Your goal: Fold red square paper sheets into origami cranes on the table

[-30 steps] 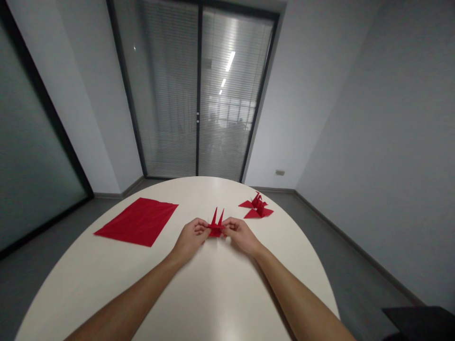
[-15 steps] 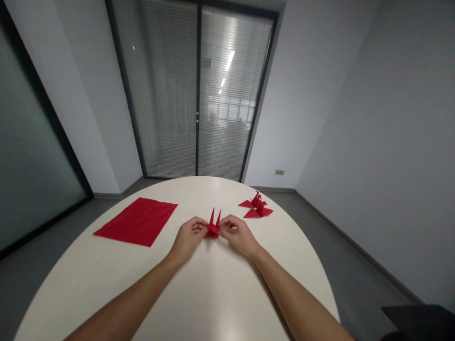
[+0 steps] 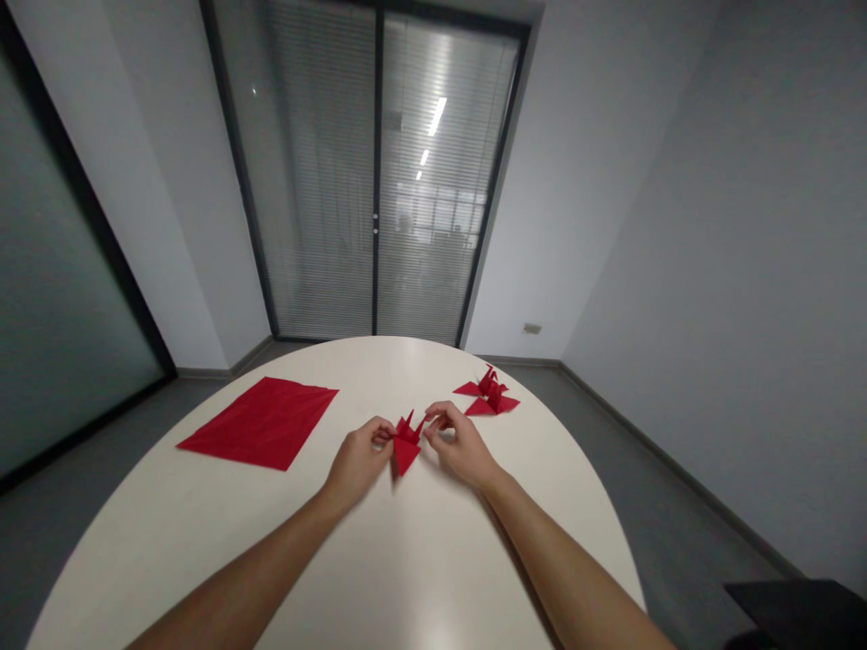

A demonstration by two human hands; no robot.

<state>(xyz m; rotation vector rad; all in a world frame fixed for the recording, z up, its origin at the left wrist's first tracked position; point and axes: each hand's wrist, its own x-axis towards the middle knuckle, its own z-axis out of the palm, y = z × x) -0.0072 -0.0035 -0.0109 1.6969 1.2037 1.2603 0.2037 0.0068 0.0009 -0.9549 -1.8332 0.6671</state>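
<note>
A small folded red paper figure (image 3: 406, 442) is held just above the white round table (image 3: 379, 560), near its middle. My left hand (image 3: 358, 459) pinches its left side with closed fingers. My right hand (image 3: 458, 444) pinches one of its thin points on the right. The figure's lower flap points down toward me.
A flat sheet of red paper (image 3: 261, 422) lies to the left on the table. Finished red paper cranes (image 3: 489, 394) sit at the far right, near the table's edge. A dark object (image 3: 799, 614) shows at the bottom right corner. Glass doors with blinds stand behind.
The two upright points of the figure have been pulled apart and lowered. A triangular flap now hangs down toward me. My right hand has shifted slightly up and right.
</note>
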